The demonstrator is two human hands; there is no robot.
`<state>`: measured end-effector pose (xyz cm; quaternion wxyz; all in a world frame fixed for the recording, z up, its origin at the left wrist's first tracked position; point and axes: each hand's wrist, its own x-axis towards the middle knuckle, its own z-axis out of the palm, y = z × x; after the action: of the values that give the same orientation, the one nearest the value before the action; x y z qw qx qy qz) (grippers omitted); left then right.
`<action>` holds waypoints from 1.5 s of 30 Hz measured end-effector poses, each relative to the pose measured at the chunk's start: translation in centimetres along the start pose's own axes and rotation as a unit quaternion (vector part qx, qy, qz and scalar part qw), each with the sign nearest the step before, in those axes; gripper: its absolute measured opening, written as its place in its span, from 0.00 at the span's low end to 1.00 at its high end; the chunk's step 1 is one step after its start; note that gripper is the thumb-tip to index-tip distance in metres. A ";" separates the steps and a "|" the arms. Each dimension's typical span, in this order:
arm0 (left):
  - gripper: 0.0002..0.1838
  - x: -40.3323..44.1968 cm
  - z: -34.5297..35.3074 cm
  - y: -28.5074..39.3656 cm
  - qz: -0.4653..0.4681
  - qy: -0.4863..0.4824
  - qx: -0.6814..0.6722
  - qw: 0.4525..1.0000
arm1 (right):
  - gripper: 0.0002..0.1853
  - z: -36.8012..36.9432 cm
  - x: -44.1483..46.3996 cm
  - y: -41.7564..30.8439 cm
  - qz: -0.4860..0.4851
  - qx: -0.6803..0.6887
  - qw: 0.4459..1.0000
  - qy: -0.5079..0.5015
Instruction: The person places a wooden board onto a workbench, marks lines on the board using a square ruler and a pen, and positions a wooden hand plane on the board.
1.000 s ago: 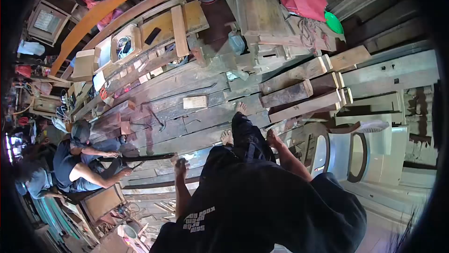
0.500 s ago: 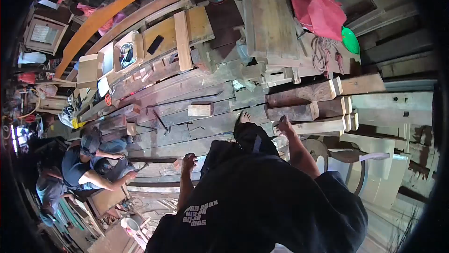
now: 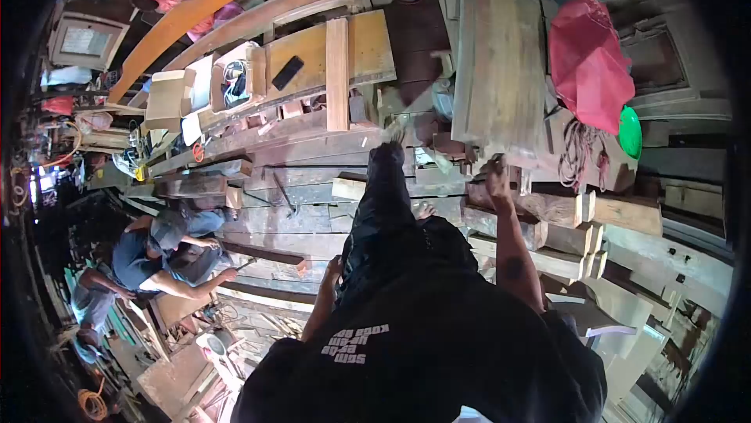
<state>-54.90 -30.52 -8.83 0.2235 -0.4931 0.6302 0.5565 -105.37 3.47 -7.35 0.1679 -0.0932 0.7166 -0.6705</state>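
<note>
My right hand [image 3: 498, 178] is stretched forward with its fingers curled, and a small dark shape shows at the fingertips. It is near the front corner of a wide wooden board [image 3: 501, 63] and above the ends of stacked timber beams [image 3: 547, 205]. Whatever it may hold is too small to name. My left hand [image 3: 332, 271] hangs low beside my thigh, its fingers partly hidden by the dark trousers. A short wood block [image 3: 348, 188] lies on the plank floor [image 3: 309, 221] ahead of my leg, partly covered by it.
Two people [image 3: 145, 255] sit or crouch at the left; the nearer one works by a long beam [image 3: 270, 260]. A bench [image 3: 369, 47] bears a phone [image 3: 288, 72], an open box [image 3: 237, 85] and a plank [image 3: 337, 75]. A red sack [image 3: 591, 63] and green basin [image 3: 630, 133] are at right.
My body has stepped forward, one leg now extended toward the bench. My right hand has moved forward to the board's corner. My left hand has dropped beside my thigh.
</note>
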 end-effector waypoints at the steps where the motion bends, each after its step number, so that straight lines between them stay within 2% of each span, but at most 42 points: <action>1: 0.24 1.4 -0.5 1.4 -0.011 -0.011 -0.002 1.000 | 0.07 0.5 1.9 -3.2 -0.005 -0.016 0.998 0.060; 3: 0.24 5.1 -2.0 5.0 -0.029 -0.036 0.002 0.999 | 0.21 -0.1 4.2 -5.9 0.070 -0.075 0.988 0.117; 4: 0.24 7.9 -3.0 7.1 -0.034 -0.049 -0.002 0.998 | 0.23 1.2 5.7 -10.7 0.092 -0.111 0.975 0.170; 5: 0.24 11.6 -4.1 8.4 -0.025 -0.057 0.010 0.998 | 0.27 1.1 7.0 -11.9 0.134 -0.172 0.956 0.199; 7: 0.23 18.7 -6.8 13.0 -0.052 -0.141 -0.131 0.980 | 0.33 0.9 9.0 -11.9 0.108 -0.241 0.940 0.218; 8: 0.23 19.9 -8.6 19.7 0.062 -0.070 0.240 0.966 | 0.40 -0.3 9.6 -9.3 0.142 -0.244 0.936 0.212; 9: 0.22 25.0 -10.3 22.0 0.163 -0.092 0.322 0.928 | 0.45 0.3 10.1 -9.8 0.163 -0.223 0.938 0.210; 11: 0.15 32.9 -12.5 30.8 0.264 -0.088 0.548 0.789 | 0.50 1.8 10.9 -9.3 0.203 -0.328 0.899 0.208; 12: 0.16 28.1 -10.6 42.5 0.274 -0.001 0.320 0.907 | 0.52 2.7 11.6 -10.2 0.223 -0.327 0.894 0.210; 13: 0.17 31.6 -9.7 48.4 0.281 0.016 0.377 0.882 | 0.53 3.7 12.8 -11.8 0.239 -0.324 0.890 0.214; 14: 0.18 31.3 -8.1 55.6 0.298 -0.009 0.334 0.894 | 0.56 4.5 13.5 -13.0 0.289 -0.350 0.864 0.219; 15: 0.20 34.3 -6.5 61.3 0.326 -0.031 0.393 0.859 | 0.57 5.1 14.1 -13.2 0.328 -0.322 0.858 0.230; 17: 0.21 32.9 -1.0 71.5 0.462 0.009 0.377 0.803 | 0.58 5.8 14.4 -13.3 0.351 -0.330 0.841 0.244; 18: 0.22 32.2 2.3 76.0 0.528 -0.011 0.340 0.778 | 0.58 5.8 14.6 -13.6 0.355 -0.324 0.837 0.260; 21: 0.26 30.5 11.3 84.8 0.682 -0.071 0.296 0.665 | 0.58 6.5 14.6 -15.0 0.378 -0.271 0.842 0.274; 22: 0.26 29.9 14.0 86.5 0.687 -0.083 0.299 0.657 | 0.59 7.0 14.8 -15.7 0.402 -0.357 0.798 0.271; 23: 0.28 29.3 16.5 88.0 0.707 -0.098 0.316 0.626 | 0.59 7.2 15.1 -16.5 0.424 -0.438 0.747 0.264; 25: 0.30 29.1 20.4 89.9 0.730 -0.127 0.336 0.581 | 0.56 7.2 14.9 -16.9 0.457 -0.382 0.746 0.298; 27: 0.31 29.9 23.4 90.5 0.732 -0.156 0.361 0.556 | 0.56 7.5 13.8 -15.6 0.397 -0.442 0.721 0.357; 28: 0.31 30.3 24.1 90.2 0.736 -0.167 0.364 0.546 | 0.57 7.4 13.6 -16.0 0.427 -0.400 0.731 0.352; 30: 0.33 30.9 24.6 90.4 0.722 -0.098 0.444 0.521 | 0.57 8.2 13.3 -15.3 0.414 -0.396 0.730 0.372; 31: 0.33 31.3 24.9 90.0 0.727 -0.110 0.447 0.510 | 0.58 8.6 13.0 -15.2 0.397 -0.401 0.731 0.383; 33: 0.37 31.7 25.4 88.7 0.724 -0.035 0.449 0.522 | 0.58 9.4 13.1 -15.2 0.406 -0.402 0.725 0.384; 34: 0.37 31.3 25.7 88.4 0.731 -0.053 0.450 0.510 | 0.57 9.6 13.1 -14.6 0.400 -0.395 0.726 0.396; 39: 0.36 30.6 25.9 88.1 0.715 0.000 0.461 0.525 | 0.52 8.9 15.6 -14.6 0.406 -0.360 0.707 0.453; 40: 0.35 31.0 26.1 87.8 0.742 0.004 0.428 0.517 | 0.49 8.1 16.4 -15.4 0.411 -0.342 0.702 0.471; 41: 0.35 31.2 26.4 87.8 0.746 -0.020 0.432 0.507 | 0.47 7.6 16.9 -15.8 0.422 -0.322 0.690 0.492; 43: 0.34 31.7 26.6 87.5 0.749 0.030 0.418 0.514 | 0.42 7.6 17.6 -13.5 0.398 -0.387 0.639 0.533; 45: 0.33 30.9 26.4 87.8 0.728 0.029 0.446 0.519 | 0.40 7.2 18.6 -12.7 0.407 -0.385 0.610 0.561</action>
<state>-151.13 -26.98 0.36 -0.0873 0.2866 0.9412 0.1563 -121.17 -10.97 2.76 -0.0627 0.5460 0.8273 -0.1164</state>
